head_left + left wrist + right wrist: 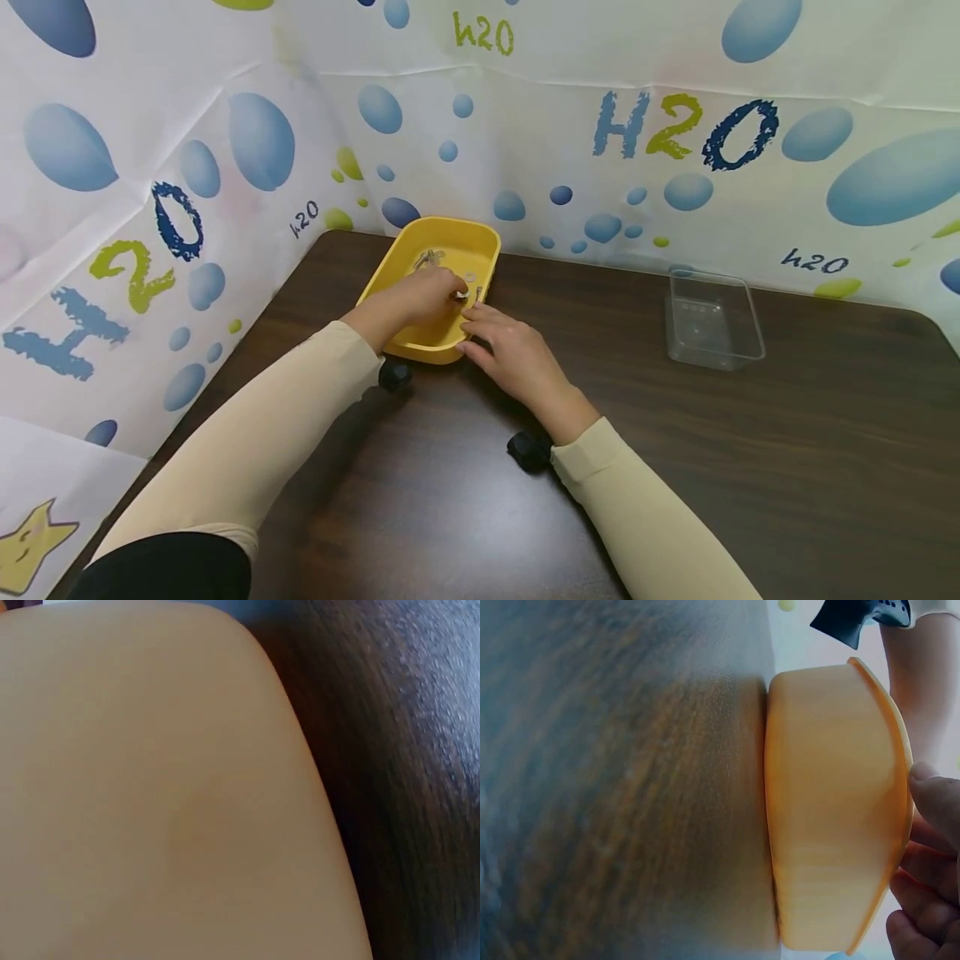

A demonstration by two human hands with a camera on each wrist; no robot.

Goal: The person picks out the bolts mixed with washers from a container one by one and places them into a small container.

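My left hand [423, 296] reaches down into the yellow tray [411, 353] and pinches a small shiny piece [461, 295] at its fingertips; I cannot tell what kind of piece it is. Small silvery metal pieces [428, 259] lie on the tray's floor beyond that hand. At the tray's near right corner, the right hand [513, 354] rests its thumb and fingertips on the rim. In the right wrist view the thumb [930, 791] meets the rim, with the other fingers loosely bent beside it. Only the beige sleeve and dark wood fill the left wrist view.
A clear plastic container [712, 329] stands on the dark wooden table [825, 433] at the far right. White sheeting [555, 150] printed with blue drops rises behind the table and along its left side. Black wrist devices [529, 452] sit under both wrists.
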